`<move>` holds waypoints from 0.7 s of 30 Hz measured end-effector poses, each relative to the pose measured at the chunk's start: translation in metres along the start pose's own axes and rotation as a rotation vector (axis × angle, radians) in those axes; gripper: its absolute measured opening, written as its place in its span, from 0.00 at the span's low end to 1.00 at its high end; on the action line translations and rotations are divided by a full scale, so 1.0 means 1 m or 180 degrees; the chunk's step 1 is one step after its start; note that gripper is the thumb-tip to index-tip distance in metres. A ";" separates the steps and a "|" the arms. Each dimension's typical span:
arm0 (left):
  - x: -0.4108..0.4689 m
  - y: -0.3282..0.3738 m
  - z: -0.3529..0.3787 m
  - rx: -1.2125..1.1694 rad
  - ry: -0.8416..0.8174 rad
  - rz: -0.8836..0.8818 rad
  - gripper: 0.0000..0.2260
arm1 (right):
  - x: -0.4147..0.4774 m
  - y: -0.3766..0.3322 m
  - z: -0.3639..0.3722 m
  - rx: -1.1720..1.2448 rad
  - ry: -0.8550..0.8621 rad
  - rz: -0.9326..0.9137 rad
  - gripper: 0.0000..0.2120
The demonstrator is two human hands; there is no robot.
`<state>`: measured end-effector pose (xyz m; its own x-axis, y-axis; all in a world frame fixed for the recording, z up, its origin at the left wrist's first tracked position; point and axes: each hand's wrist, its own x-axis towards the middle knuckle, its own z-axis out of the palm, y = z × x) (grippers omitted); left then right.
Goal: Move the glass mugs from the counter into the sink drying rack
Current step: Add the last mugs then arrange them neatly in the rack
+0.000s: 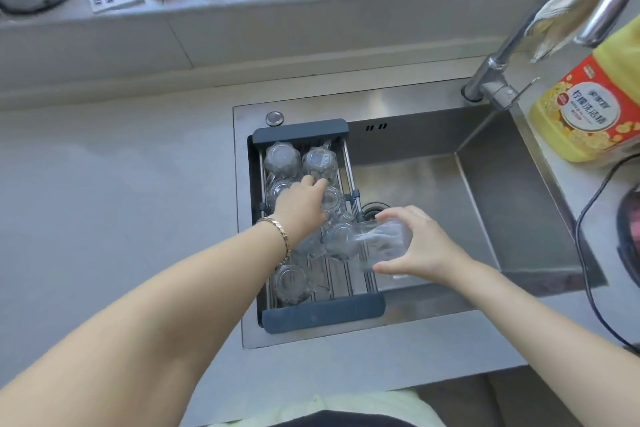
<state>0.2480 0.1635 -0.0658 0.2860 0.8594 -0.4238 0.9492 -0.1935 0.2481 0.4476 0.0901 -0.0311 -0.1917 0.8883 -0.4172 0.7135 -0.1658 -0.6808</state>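
One item bears print: the yellow bottle (588, 107) on the counter right of the sink. Its red and white label carries Chinese characters in a central round panel; they are too blurred to read with confidence. No other text noted.

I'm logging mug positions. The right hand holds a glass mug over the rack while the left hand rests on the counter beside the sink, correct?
Not quite. In the head view the left hand reaches into the drying rack among the upturned mugs, not onto the counter. The right hand does hold a glass mug over the rack.
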 end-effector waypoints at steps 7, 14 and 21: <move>0.030 0.001 0.011 0.0796 -0.0261 0.0361 0.34 | 0.019 0.006 0.005 -0.0188 -0.0216 -0.0081 0.32; 0.032 -0.009 0.008 0.1073 0.0029 0.0467 0.25 | 0.022 0.013 0.003 -0.0312 -0.0289 -0.0066 0.32; 0.019 -0.008 0.017 0.0584 0.0137 0.0103 0.29 | 0.015 0.017 0.003 -0.0657 -0.0444 -0.0253 0.32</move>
<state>0.2486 0.1738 -0.0906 0.3147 0.8700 -0.3795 0.9487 -0.3011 0.0964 0.4549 0.0989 -0.0511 -0.3335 0.8250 -0.4562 0.8122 0.0058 -0.5833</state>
